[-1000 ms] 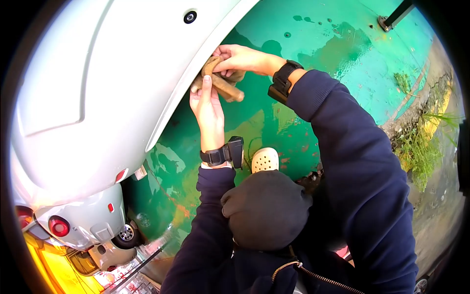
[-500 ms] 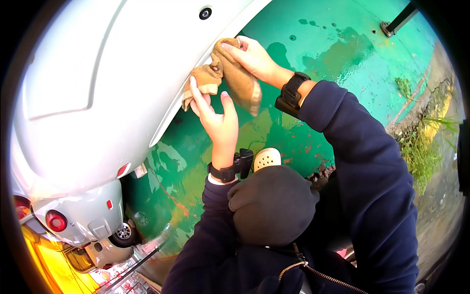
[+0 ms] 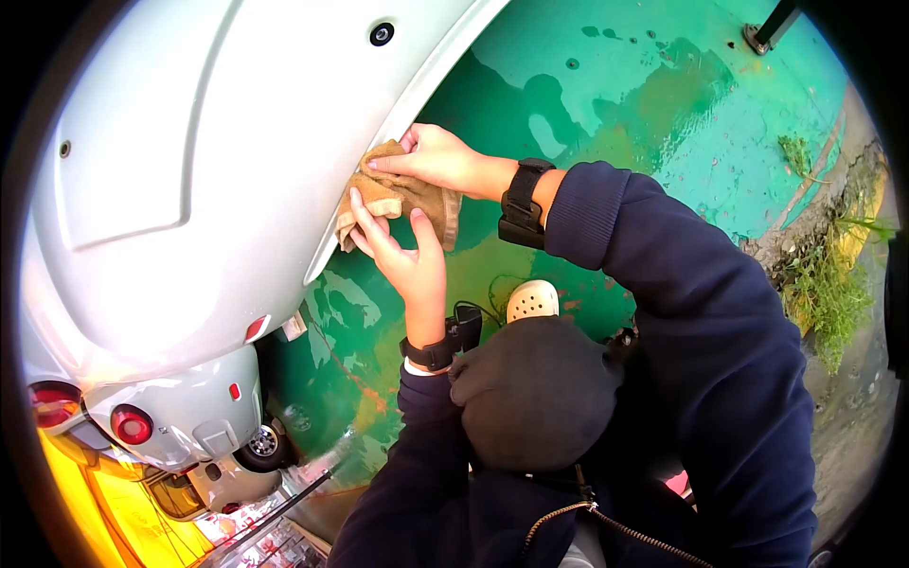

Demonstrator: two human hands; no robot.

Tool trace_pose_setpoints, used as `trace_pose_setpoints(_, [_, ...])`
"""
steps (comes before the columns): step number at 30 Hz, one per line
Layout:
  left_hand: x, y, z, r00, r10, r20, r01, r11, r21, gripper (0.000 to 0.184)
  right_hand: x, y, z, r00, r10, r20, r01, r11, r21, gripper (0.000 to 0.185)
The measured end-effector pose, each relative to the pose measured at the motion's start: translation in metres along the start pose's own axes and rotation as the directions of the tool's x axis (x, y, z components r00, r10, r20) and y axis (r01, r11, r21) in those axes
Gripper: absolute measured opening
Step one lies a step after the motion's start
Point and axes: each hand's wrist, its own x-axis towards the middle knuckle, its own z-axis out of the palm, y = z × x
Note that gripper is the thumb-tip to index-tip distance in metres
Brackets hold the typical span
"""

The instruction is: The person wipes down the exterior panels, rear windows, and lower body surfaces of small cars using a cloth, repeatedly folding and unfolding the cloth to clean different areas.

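A brown towel-like cloth (image 3: 426, 202) with a paler hem lies bunched along the lower edge of a white car body panel (image 3: 284, 142). My right hand (image 3: 437, 159) pinches its upper part against that edge, thumb on top, other fingers partly hidden. Lower down, my left hand (image 3: 409, 270) grips the cloth's other end; the index finger lies over the fabric, the thumb is raised beside it, and some fingers are out of sight. Part of the cloth hangs loose between the two hands. Both wrists wear black straps with small boxes.
Wet green floor (image 3: 606, 104) with puddles spreads below. Beyond the panel stands another white car (image 3: 175, 417) with a round red tail light. A dark post (image 3: 772, 28) rises at the top right, above weeds (image 3: 833, 293). A cream perforated shoe (image 3: 533, 301) shows near my knee.
My right hand has moved down and left along the panel edge, closer to my left hand. The cloth is now more bunched, and its loose end hangs shorter.
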Motion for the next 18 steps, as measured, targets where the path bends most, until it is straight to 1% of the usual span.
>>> trace_pose_setpoints(2, [0.000, -0.002, 0.002, 1.000, 0.002, -0.018, -0.002, 1.000, -0.016, 0.074, 0.000, -0.005, -0.008, 0.990, 0.075, 0.117, -0.076, 0.997, 0.008, 0.051])
trace_pose_setpoints(3, [0.002, -0.005, 0.004, 0.999, 0.048, 0.012, -0.049, 0.996, 0.075, 0.075, -0.003, -0.012, -0.014, 0.983, 0.084, 0.165, -0.087, 0.996, 0.007, 0.049])
trace_pose_setpoints(4, [0.005, -0.008, 0.006, 0.995, 0.094, 0.044, -0.100, 0.981, 0.165, 0.076, -0.004, -0.014, -0.015, 0.987, 0.081, 0.140, -0.079, 0.997, -0.020, 0.046])
trace_pose_setpoints(5, [0.006, -0.012, 0.009, 0.990, 0.128, 0.056, -0.139, 0.954, 0.264, 0.076, -0.004, -0.017, -0.020, 0.984, 0.083, 0.157, -0.075, 0.996, -0.057, 0.046])
trace_pose_setpoints(6, [0.008, -0.011, 0.012, 0.986, 0.151, 0.070, -0.166, 0.936, 0.311, 0.075, -0.003, -0.018, -0.026, 0.981, 0.089, 0.174, -0.073, 0.993, -0.097, 0.046])
trace_pose_setpoints(7, [0.011, -0.012, 0.012, 0.983, 0.144, 0.111, -0.172, 0.935, 0.312, 0.074, -0.004, -0.018, -0.031, 0.982, 0.066, 0.174, -0.052, 0.995, -0.086, 0.047])
trace_pose_setpoints(8, [0.013, -0.014, 0.014, 0.979, 0.134, 0.153, -0.176, 0.935, 0.309, 0.073, 0.002, -0.016, -0.039, 0.978, 0.081, 0.191, -0.058, 0.991, -0.123, 0.045])
trace_pose_setpoints(10, [0.021, -0.011, 0.025, 0.959, 0.239, 0.154, -0.274, 0.919, 0.282, 0.072, 0.012, -0.010, -0.052, 0.982, 0.079, 0.173, -0.060, 0.992, -0.109, 0.046])
trace_pose_setpoints(11, [0.025, -0.008, 0.032, 0.940, 0.299, 0.162, -0.336, 0.895, 0.294, 0.072, 0.012, -0.008, -0.058, 0.990, 0.053, 0.132, -0.050, 0.999, -0.019, 0.042])
trace_pose_setpoints(12, [0.031, -0.005, 0.038, 0.919, 0.357, 0.169, -0.393, 0.867, 0.306, 0.072, 0.010, -0.010, -0.066, 0.992, 0.041, 0.120, -0.045, 0.998, 0.032, 0.038])
trace_pose_setpoints(13, [0.038, 0.001, 0.042, 0.906, 0.365, 0.215, -0.419, 0.851, 0.316, 0.071, 0.004, -0.018, -0.072, 0.996, 0.049, 0.080, -0.053, 0.997, 0.054, 0.037])
trace_pose_setpoints(14, [0.044, 0.009, 0.044, 0.894, 0.389, 0.224, -0.441, 0.854, 0.275, 0.067, -0.002, -0.027, -0.079, 0.998, 0.056, 0.039, -0.059, 0.995, 0.075, 0.038])
trace_pose_setpoints(15, [0.052, 0.018, 0.044, 0.877, 0.418, 0.237, -0.473, 0.839, 0.271, 0.064, -0.004, -0.031, -0.088, 0.998, 0.065, 0.020, -0.066, 0.997, 0.032, 0.042])
trace_pose_setpoints(16, [0.060, 0.027, 0.042, 0.859, 0.446, 0.251, -0.505, 0.821, 0.266, 0.062, -0.005, -0.032, -0.094, 0.998, 0.057, -0.009, -0.057, 0.998, 0.039, 0.041])
trace_pose_setpoints(17, [0.065, 0.036, 0.039, 0.892, 0.367, 0.265, -0.417, 0.894, 0.166, 0.060, -0.007, -0.032, -0.097, 0.999, 0.026, -0.021, -0.024, 0.992, 0.125, 0.039])
trace_pose_setpoints(18, [0.069, 0.038, 0.041, 0.913, 0.345, 0.218, -0.356, 0.934, 0.016, 0.061, -0.009, -0.032, -0.101, 0.999, -0.003, -0.033, 0.010, 0.977, 0.212, 0.037])
